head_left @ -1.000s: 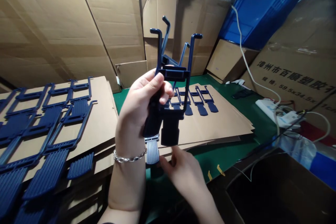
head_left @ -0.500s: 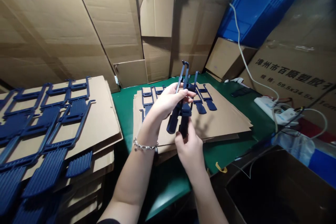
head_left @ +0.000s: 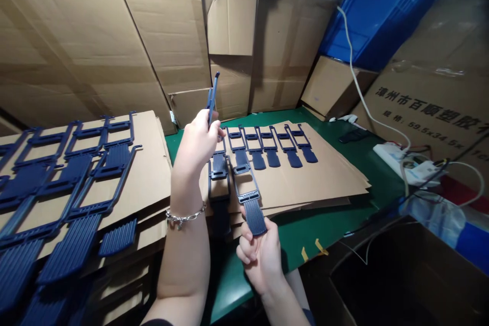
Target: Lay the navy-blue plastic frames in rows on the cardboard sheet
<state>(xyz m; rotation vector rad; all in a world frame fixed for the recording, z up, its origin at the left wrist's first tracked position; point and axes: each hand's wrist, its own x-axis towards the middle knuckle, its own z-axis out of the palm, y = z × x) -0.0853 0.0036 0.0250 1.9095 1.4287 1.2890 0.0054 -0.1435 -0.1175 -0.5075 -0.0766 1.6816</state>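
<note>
My left hand [head_left: 200, 140] is raised over the left part of the near cardboard stack. It is closed on a dark blue plastic frame [head_left: 213, 97], seen edge-on and pointing up; its lower part is hidden by the hand. Lower down, my right hand [head_left: 260, 254] grips the ribbed paddle end of another dark blue plastic frame with a ribbed paddle [head_left: 246, 188], which lies tilted over the cardboard [head_left: 305, 183]. Behind it, several like frames [head_left: 269, 140] rest in a row on that cardboard. One more frame [head_left: 219, 188] lies just left of the held one.
On the left, a second cardboard stack [head_left: 151, 163] bears several larger-looking blue frames [head_left: 91, 193]. A white power strip [head_left: 405, 163] with cables sits right on the green table [head_left: 229, 285]. Yellow pieces [head_left: 321, 247] lie by the table edge, near an open box [head_left: 382, 275].
My hands were close together on the dark blue pieces. They are now apart: the left has moved left with one frame, the right down towards me with another.
</note>
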